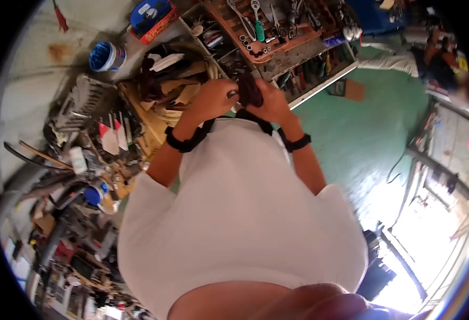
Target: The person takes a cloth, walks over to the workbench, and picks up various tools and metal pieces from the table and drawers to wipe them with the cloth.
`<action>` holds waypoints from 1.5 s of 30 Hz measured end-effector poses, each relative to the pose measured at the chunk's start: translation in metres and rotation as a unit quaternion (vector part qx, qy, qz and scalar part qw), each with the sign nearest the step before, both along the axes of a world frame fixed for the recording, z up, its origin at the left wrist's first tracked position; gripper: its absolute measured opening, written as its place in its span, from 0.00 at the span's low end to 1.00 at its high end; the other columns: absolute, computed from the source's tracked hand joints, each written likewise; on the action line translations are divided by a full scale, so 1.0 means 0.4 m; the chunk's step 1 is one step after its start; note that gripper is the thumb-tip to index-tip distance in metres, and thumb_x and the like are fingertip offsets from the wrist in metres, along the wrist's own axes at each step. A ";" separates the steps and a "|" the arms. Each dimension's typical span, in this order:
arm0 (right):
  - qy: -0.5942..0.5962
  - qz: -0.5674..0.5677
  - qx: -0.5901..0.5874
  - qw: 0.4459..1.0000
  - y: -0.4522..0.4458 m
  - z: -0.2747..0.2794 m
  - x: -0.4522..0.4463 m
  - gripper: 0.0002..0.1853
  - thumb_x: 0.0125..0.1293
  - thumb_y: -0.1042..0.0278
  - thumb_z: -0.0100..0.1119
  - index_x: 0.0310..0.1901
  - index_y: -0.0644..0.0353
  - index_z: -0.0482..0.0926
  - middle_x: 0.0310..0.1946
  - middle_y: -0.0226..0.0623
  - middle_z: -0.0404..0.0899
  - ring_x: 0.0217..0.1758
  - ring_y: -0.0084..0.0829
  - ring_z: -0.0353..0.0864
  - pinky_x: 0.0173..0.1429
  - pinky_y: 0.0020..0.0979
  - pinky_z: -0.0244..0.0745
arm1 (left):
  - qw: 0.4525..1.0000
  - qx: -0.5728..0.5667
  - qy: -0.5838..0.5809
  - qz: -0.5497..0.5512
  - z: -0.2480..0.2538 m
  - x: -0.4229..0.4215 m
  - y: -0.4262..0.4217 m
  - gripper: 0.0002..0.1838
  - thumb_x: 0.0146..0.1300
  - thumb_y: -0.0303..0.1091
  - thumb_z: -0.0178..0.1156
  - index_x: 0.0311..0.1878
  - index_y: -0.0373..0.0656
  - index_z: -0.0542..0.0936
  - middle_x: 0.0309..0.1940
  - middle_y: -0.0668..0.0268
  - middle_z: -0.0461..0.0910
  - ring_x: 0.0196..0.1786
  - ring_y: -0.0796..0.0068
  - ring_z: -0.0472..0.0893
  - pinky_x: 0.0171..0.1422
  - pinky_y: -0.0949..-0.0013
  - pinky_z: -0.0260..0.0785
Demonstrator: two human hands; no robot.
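In front of my waist, my right hand (270, 104) grips a dark maroon cloth (250, 89), bunched up with its top end rising past the fingers. My left hand (213, 100) is just left of the cloth with its fingers curled in a pinch. Something small shows at those fingertips, but I cannot make out what it is. Beyond both hands is an open drawer (324, 81) of hand tools. Above the drawer, an orange-brown tool tray (285, 52) carries sockets, a green-handled ratchet (259, 30) and other tools.
A wooden bench (141, 120) on the left bears cardboard, rags and mixed parts. Behind it stand a blue-and-white bucket (106, 57) and a blue round container (150, 16). Green floor (346, 128) lies to the right, with a cardboard piece (355, 90) near the drawer.
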State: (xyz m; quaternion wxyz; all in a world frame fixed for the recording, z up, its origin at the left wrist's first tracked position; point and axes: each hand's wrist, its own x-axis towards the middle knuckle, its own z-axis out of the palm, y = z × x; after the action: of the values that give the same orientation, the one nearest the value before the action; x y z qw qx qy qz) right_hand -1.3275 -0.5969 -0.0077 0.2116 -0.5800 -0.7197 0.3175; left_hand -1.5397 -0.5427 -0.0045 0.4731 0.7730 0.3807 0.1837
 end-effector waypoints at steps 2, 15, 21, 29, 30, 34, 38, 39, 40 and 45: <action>0.009 -0.001 -0.014 1.000 -0.038 -0.032 0.028 0.31 0.47 0.66 0.69 0.56 0.60 0.73 0.36 0.52 0.81 0.40 0.56 0.81 0.44 0.48 0.77 | 0.999 0.017 -0.027 -0.004 -0.009 -0.007 -0.011 0.08 0.58 0.33 0.66 0.36 0.38 0.84 0.31 0.53 0.82 0.36 0.50 0.81 0.39 0.55 0.71; 0.159 -0.052 -0.130 0.977 -0.121 -0.007 0.015 0.33 0.53 0.69 0.69 0.62 0.61 0.69 0.38 0.51 0.82 0.40 0.50 0.83 0.43 0.40 0.77 | 0.994 0.094 -0.042 -0.035 0.049 0.032 -0.079 0.17 0.65 0.44 0.64 0.40 0.36 0.81 0.34 0.56 0.80 0.38 0.52 0.80 0.41 0.57 0.72; 0.177 -0.056 -0.039 0.982 -0.188 -0.056 0.116 0.33 0.52 0.68 0.70 0.61 0.62 0.70 0.39 0.48 0.83 0.39 0.44 0.84 0.45 0.38 0.78 | 0.994 0.077 -0.083 0.002 0.117 0.068 -0.118 0.13 0.63 0.40 0.68 0.37 0.38 0.83 0.32 0.58 0.80 0.35 0.56 0.80 0.40 0.60 0.72; 0.200 -0.051 0.023 0.978 -0.349 0.030 0.253 0.25 0.51 0.65 0.74 0.49 0.65 0.75 0.33 0.43 0.81 0.32 0.34 0.80 0.38 0.33 0.76 | 0.974 -0.024 -0.198 -0.106 0.159 0.271 -0.246 0.06 0.63 0.28 0.68 0.41 0.39 0.84 0.37 0.64 0.80 0.40 0.66 0.81 0.46 0.66 0.73; 0.153 -0.040 0.040 0.987 -0.364 0.056 0.267 0.24 0.51 0.65 0.74 0.48 0.65 0.75 0.33 0.43 0.80 0.32 0.35 0.80 0.38 0.32 0.76 | 0.975 -0.027 -0.184 -0.122 0.154 0.302 -0.265 0.06 0.63 0.28 0.68 0.41 0.39 0.84 0.37 0.64 0.80 0.40 0.66 0.81 0.46 0.66 0.73; 0.228 -0.143 0.045 0.962 -0.416 0.061 0.326 0.25 0.51 0.65 0.74 0.47 0.67 0.75 0.31 0.47 0.79 0.30 0.44 0.79 0.38 0.38 0.76 | 0.964 0.038 -0.220 -0.147 0.146 0.394 -0.301 0.03 0.67 0.24 0.62 0.42 0.39 0.82 0.41 0.61 0.78 0.44 0.64 0.79 0.47 0.66 0.72; 0.155 -0.166 0.019 0.974 -0.478 0.022 0.454 0.24 0.50 0.67 0.73 0.48 0.64 0.76 0.32 0.50 0.79 0.32 0.48 0.80 0.40 0.38 0.77 | 0.964 0.056 -0.224 -0.130 0.158 0.463 -0.339 0.04 0.73 0.29 0.56 0.42 0.39 0.76 0.40 0.60 0.73 0.39 0.68 0.75 0.45 0.68 0.70; 0.126 -0.184 0.001 0.975 -0.511 -0.015 0.492 0.24 0.50 0.67 0.73 0.48 0.63 0.76 0.34 0.50 0.81 0.34 0.49 0.81 0.41 0.37 0.78 | 0.953 0.054 -0.282 -0.093 0.151 0.477 -0.340 0.05 0.74 0.29 0.54 0.41 0.39 0.76 0.39 0.60 0.73 0.37 0.67 0.75 0.44 0.69 0.69; 0.131 -0.186 0.008 0.974 -0.541 -0.033 0.527 0.24 0.50 0.67 0.73 0.48 0.63 0.76 0.34 0.50 0.81 0.34 0.49 0.81 0.41 0.37 0.78 | 0.938 0.052 -0.339 -0.053 0.149 0.491 -0.341 0.06 0.75 0.28 0.52 0.41 0.38 0.76 0.38 0.60 0.73 0.36 0.67 0.75 0.43 0.70 0.68; 0.243 -0.288 0.014 0.926 -0.638 -0.030 0.611 0.24 0.51 0.66 0.74 0.48 0.63 0.76 0.36 0.45 0.84 0.36 0.35 0.84 0.46 0.34 0.79 | 0.958 -0.048 -0.279 -0.048 0.132 0.548 -0.355 0.14 0.80 0.38 0.45 0.39 0.38 0.71 0.31 0.60 0.71 0.32 0.69 0.74 0.36 0.66 0.66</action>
State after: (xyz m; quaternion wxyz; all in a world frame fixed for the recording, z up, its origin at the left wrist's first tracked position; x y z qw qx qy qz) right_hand -1.0832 -0.8520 -0.0198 0.4700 -0.6643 -0.4530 0.3641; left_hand -1.3207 -0.6847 0.0483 0.6050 0.6850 0.2041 0.3508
